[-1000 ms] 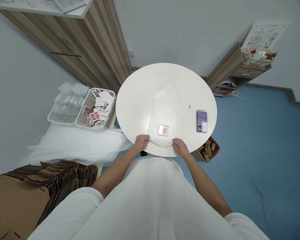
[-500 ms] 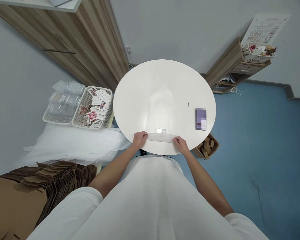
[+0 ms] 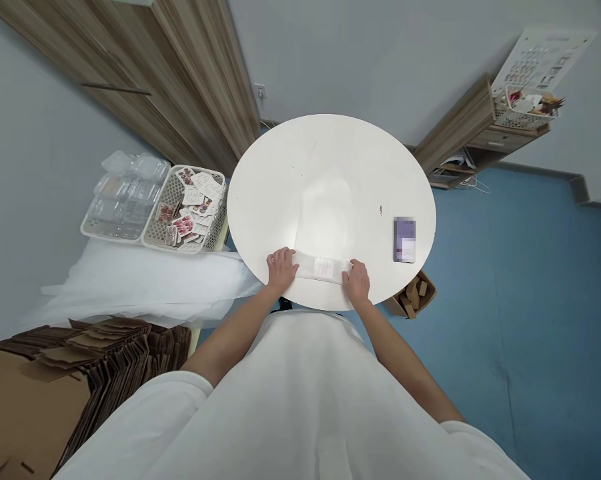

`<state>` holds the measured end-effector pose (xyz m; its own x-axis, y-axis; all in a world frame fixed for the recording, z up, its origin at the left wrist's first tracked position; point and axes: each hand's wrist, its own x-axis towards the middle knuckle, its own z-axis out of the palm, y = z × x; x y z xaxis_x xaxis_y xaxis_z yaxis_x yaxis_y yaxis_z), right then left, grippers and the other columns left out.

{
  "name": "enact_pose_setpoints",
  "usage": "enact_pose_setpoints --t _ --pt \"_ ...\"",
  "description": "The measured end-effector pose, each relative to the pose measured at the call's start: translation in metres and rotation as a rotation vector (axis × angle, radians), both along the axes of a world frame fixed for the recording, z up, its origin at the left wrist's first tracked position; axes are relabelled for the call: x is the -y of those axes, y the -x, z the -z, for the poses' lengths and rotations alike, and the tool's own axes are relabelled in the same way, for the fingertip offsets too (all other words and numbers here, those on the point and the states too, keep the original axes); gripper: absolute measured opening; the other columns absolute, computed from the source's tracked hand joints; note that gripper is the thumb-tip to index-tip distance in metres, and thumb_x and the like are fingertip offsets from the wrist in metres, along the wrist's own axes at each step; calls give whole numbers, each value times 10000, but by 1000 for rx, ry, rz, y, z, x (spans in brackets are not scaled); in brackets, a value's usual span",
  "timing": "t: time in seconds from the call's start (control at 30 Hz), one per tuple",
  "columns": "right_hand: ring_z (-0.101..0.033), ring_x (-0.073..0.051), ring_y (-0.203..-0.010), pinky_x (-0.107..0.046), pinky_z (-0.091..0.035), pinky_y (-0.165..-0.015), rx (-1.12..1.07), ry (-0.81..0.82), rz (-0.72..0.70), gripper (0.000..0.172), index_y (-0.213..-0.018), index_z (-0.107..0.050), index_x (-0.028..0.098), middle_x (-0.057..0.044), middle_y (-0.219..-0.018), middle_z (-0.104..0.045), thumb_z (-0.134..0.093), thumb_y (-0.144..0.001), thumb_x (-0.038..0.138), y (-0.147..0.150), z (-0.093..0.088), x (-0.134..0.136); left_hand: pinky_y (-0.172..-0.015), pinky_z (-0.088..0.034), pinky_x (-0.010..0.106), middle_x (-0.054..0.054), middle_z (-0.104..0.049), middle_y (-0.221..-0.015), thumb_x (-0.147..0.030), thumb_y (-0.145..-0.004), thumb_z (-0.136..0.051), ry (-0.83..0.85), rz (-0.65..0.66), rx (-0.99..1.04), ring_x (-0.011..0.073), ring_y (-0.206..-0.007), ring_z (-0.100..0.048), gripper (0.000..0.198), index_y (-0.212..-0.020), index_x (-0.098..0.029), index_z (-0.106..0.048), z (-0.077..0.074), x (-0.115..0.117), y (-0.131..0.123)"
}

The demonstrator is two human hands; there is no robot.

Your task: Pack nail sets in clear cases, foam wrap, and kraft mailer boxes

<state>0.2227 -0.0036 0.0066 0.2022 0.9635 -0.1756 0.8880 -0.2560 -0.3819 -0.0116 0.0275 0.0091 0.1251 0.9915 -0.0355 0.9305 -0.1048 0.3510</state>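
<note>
A thin, see-through white packing foam sheet (image 3: 324, 213) lies flat on the round white table (image 3: 265, 187), its near edge folded over a small flat pack (image 3: 323, 267) that shows faintly through it. My left hand (image 3: 282, 272) grips the left end of this fold, fingertips on its far edge and thumb at the near side. At the opposite end my right hand (image 3: 357, 283) holds the fold in the same way, fingers curled. The pack sits between my hands, touched by neither. Each palm hides a little of the fold's ends.
Left of the table stand a basket of printed cards (image 3: 195, 210) and a tray of clear plastic boxes (image 3: 125, 200). Below them are more foam sheets (image 3: 145, 280) and flattened cardboard boxes (image 3: 105, 373). A blurred purple object (image 3: 404, 239) lies at the table's right; a carton (image 3: 413, 297) stands below.
The sheet's near edge has gone over the pack, which was uncovered before and now shows through the foam. Both hands have moved slightly away from me, with their grips rolled forward.
</note>
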Motion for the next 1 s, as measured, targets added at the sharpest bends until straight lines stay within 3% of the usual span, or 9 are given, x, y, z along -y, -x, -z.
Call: enact_pose_setpoints --t 0.07,0.2,0.37,0.5,0.7,0.87,1.0 --pt "-441 -240 -1074 -379 -341 -844 66 -92 -167 351 -1119 -452 192 -118 -1168 -498 -387 -779 130 3 1 -1 -945 -222 430 104 -471 -1239 -141 -796 -427 -8 140 25 255 -1155 -398 356 -1137 -226 -484 0 -2 0" --pt "-328 -234 -1221 -417 -242 -952 44 -77 -522 415 -1080 -501 221 -85 -1321 -413 -323 -764 18 5 -2 -5 -990 -208 419 33 -423 -1322 -44 -778 -368 53 483 124 217 -1237 -337 454 -1125 -301 -507 -3 -9 -3" --pt "-242 -247 -1290 -437 -212 -981 0 -27 -649 380 -1112 -484 182 -96 -1386 -335 -424 -743 114 1 -10 -8 -1029 -165 433 61 -358 -1372 -106 -675 -501 105 675 122 249 -1302 -223 475 -1134 -227 -504 -14 -16 -7" --pt "-312 -265 -1250 -442 -251 -967 -25 27 -716 393 -1093 -476 169 -138 -1378 -332 -528 -730 310 -1 -13 -12 -1029 -144 448 106 -373 -1351 -271 -632 -603 135 694 93 297 -1289 -227 512 -1123 -182 -492 -15 -18 -12" --pt "-430 -255 -1144 -405 -315 -905 -34 56 -687 363 -1030 -479 162 -149 -1282 -444 -553 -689 258 3 -19 -20 -947 -262 418 120 -461 -1250 -288 -647 -601 145 572 100 281 -1146 -413 463 -1081 -183 -476 -10 -11 -23" --pt "-547 -231 -902 -341 -372 -784 -131 173 -682 381 -1029 -484 192 -71 -991 -605 -554 -675 313 5 -37 -13 -856 -342 373 76 -577 -1029 -312 -632 -585 207 542 157 255 -949 -523 423 -1034 -212 -500 -14 1 -19" --pt "-547 -203 -760 -301 -386 -673 -241 297 -621 294 -978 -516 209 -36 -845 -611 -513 -706 320 6 -49 -7 -767 -391 336 51 -610 -910 -336 -651 -564 323 515 213 238 -880 -551 365 -999 -228 -540 -18 4 -14"
